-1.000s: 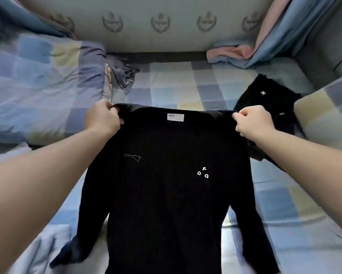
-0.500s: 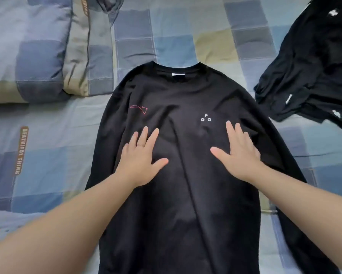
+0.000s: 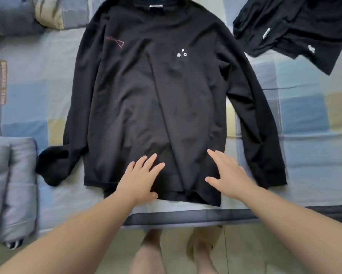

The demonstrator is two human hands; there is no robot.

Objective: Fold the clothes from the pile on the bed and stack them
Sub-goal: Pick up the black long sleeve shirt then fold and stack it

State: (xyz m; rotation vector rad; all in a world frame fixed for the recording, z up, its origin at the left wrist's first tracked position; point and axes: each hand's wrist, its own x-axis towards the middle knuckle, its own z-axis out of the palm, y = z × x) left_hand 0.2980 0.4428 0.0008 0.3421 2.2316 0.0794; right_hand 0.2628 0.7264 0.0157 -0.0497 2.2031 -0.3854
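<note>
A: Head view, first entry?
B: Black sweatshirt (image 3: 146, 95), laid front-up on the bed (image 3: 308, 155), hem at the near edge. Soft, light and limp; probably best taken at a shoulder or sleeve seam.
A: Grips?
B: Left grip (image 3: 140, 175) and right grip (image 3: 227, 175) are spread flat, pressing the cloth near the hem, pinching nothing.
A: Surroundings?
B: Checked sheet; second black garment (image 3: 304, 26) far right, apart; grey quilt (image 3: 12, 184) left; floor (image 3: 255, 254) below
</note>
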